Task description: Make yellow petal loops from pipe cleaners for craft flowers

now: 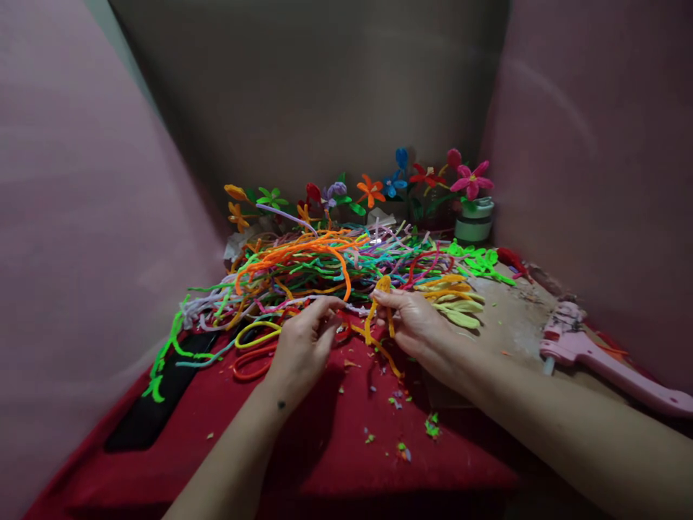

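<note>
My right hand [414, 321] is closed on a yellow-orange pipe cleaner piece [383, 284], pinched near its looped top with its ends hanging down. Left of it is my left hand [306, 347], its fingers bent and the thumb apart from the index finger, with nothing visible between them. In front of both hands spreads a heap of coloured pipe cleaners [303, 267]. Another yellow-orange strand [387, 354] lies below my right hand. Beside my left hand are a yellow loop [258, 335] and a red loop [252, 365], partly hidden by the hand.
A pink glue gun [600, 354] lies at the right. Pipe cleaner flowers [371, 189] and a pale green pot [473, 220] stand at the back. A flat black object [146, 408] rests on the red cloth [325, 462] at left. Coloured scraps [432, 426] are scattered in front.
</note>
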Tool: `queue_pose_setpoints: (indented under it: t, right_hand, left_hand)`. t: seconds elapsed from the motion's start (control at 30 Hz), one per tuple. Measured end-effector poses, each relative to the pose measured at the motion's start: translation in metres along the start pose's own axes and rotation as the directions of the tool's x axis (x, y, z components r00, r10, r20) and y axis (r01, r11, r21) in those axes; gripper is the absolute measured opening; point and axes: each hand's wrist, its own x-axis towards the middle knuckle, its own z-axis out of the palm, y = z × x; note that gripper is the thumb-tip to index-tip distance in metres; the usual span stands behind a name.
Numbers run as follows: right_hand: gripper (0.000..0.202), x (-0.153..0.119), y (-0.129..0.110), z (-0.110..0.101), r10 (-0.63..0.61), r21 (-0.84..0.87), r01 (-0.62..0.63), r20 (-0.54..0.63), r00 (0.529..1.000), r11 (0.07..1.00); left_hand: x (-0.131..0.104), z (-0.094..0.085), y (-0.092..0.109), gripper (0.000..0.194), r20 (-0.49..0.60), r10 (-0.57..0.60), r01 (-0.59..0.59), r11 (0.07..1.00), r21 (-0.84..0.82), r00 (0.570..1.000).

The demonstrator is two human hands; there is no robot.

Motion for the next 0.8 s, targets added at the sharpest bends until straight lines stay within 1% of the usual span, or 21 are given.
queue_pose_setpoints:
  t: [0.03, 0.07, 0.1, 0.13, 0.17, 0.23, 0.3, 0.37, 0.43, 0.5, 0.57, 0.67, 0.7, 0.8]
  right_hand:
    - [0.011, 0.0, 0.001, 0.0, 0.039, 0.021, -0.039, -0.006, 0.999, 0.999]
    - [0.01, 0.0, 0.003, 0.0, 0.08, 0.045, -0.079, -0.012, 0.997, 0.996]
    - [0.01, -0.001, 0.004, 0.001, 0.114, 0.066, -0.113, -0.013, 0.993, 0.991]
    - [0.01, -0.001, 0.005, 0.001, 0.141, 0.082, -0.14, -0.008, 0.99, 0.987]
    - [0.01, -0.001, 0.005, 0.002, 0.164, 0.095, -0.163, -0.003, 0.986, 0.982]
    - [0.011, -0.002, 0.004, 0.003, 0.203, 0.117, -0.202, 0.003, 0.979, 0.972]
    - [0.013, -0.003, 0.002, 0.004, 0.24, 0.139, -0.239, 0.009, 0.971, 0.961]
    - [0.014, -0.004, -0.002, 0.006, 0.268, 0.161, -0.267, 0.014, 0.963, 0.95]
    - [0.015, -0.004, -0.004, 0.006, 0.286, 0.179, -0.284, 0.018, 0.958, 0.942]
    - [0.015, -0.003, -0.004, 0.006, 0.296, 0.189, -0.295, 0.021, 0.955, 0.937]
    - [0.014, -0.001, -0.001, 0.004, 0.299, 0.191, -0.299, 0.027, 0.954, 0.935]
    - [0.012, 0.002, 0.003, 0.002, 0.278, 0.183, -0.281, 0.039, 0.96, 0.942]
    - [0.012, 0.002, 0.004, 0.001, 0.267, 0.181, -0.269, 0.039, 0.963, 0.946]
    - [0.01, 0.002, 0.005, -0.001, 0.23, 0.147, -0.238, 0.069, 0.971, 0.96]
  left_hand:
    - [0.004, -0.004, 0.0, 0.019, 0.05, 0.148, -0.154, 0.979, 0.132, 0.988]
    - [0.008, -0.007, 0.001, 0.022, 0.161, 0.247, -0.278, 0.936, 0.216, 0.956]
    - [0.012, -0.009, 0.002, 0.023, 0.277, 0.302, -0.374, 0.889, 0.264, 0.912]
    - [0.015, -0.009, 0.004, 0.023, 0.371, 0.324, -0.441, 0.848, 0.294, 0.87]
    - [0.018, -0.009, 0.006, 0.022, 0.426, 0.336, -0.488, 0.812, 0.321, 0.84]
    - [0.023, -0.007, 0.011, 0.02, 0.461, 0.357, -0.544, 0.748, 0.38, 0.812]
    - [0.026, -0.005, 0.014, 0.02, 0.481, 0.387, -0.59, 0.702, 0.399, 0.787]
    - [0.028, -0.004, 0.016, 0.026, 0.503, 0.416, -0.622, 0.696, 0.36, 0.757]
    - [0.029, -0.004, 0.015, 0.031, 0.512, 0.438, -0.635, 0.707, 0.312, 0.739]
    - [0.029, -0.003, 0.011, 0.029, 0.493, 0.449, -0.625, 0.728, 0.28, 0.745]
    - [0.028, 0.0, 0.007, 0.022, 0.423, 0.453, -0.575, 0.788, 0.222, 0.784]
    - [0.028, 0.006, 0.004, 0.019, 0.288, 0.435, -0.479, 0.873, 0.098, 0.853]
    - [0.028, 0.007, 0.005, 0.019, 0.261, 0.431, -0.461, 0.885, 0.066, 0.864]
    - [0.028, 0.007, 0.008, 0.019, 0.234, 0.438, -0.436, 0.898, -0.063, 0.868]
